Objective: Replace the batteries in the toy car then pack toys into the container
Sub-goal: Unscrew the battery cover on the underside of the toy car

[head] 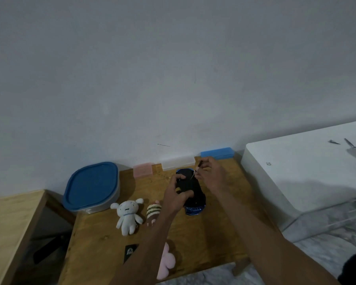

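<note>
A blue toy car [193, 206] lies upside down on the wooden table [214, 239], its black underside facing up. My left hand [176, 197] grips the car's underside from the left. My right hand [211, 173] holds a thin screwdriver [193, 174] whose tip points down at the far end of the underside. A white plush animal [127, 215] and a striped plush [153, 211] lie left of the car. A pink plush [167, 262] is partly hidden under my left forearm. The container with a blue lid [92, 187] stands at the table's far left, shut.
Pink [143, 171], clear [178, 163] and blue [217, 153] small boxes line the wall at the table's back edge. A black card-like object [130, 253] lies near the front. A white surface [308, 169] with small tools stands to the right, a wooden one [10, 229] to the left.
</note>
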